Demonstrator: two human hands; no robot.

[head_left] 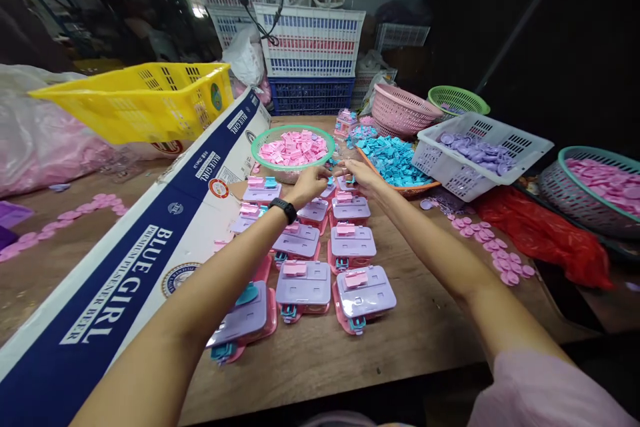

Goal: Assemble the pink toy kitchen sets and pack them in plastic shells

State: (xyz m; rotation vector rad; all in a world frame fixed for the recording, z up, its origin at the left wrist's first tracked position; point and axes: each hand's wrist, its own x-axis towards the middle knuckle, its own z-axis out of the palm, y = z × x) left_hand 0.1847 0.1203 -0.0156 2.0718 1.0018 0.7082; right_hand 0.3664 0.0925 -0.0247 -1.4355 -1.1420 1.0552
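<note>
Boxes (353, 241) lie on the table (400, 347), cardboard (135, 260) left, baskets (403, 112) behind and right.

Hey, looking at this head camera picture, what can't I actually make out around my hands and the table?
All in the head view:
Left hand and right hand: too small and distant to tell whether they hold anything.
Front-left lilac-lidded box: partly covered by the left forearm.
Yellow basket: its floor is hidden by its near wall.
Green-rimmed basket at far right: cut off by the picture's right edge.

Both hands (312, 184) — among lilac-lidded boxes (304, 287)
</note>
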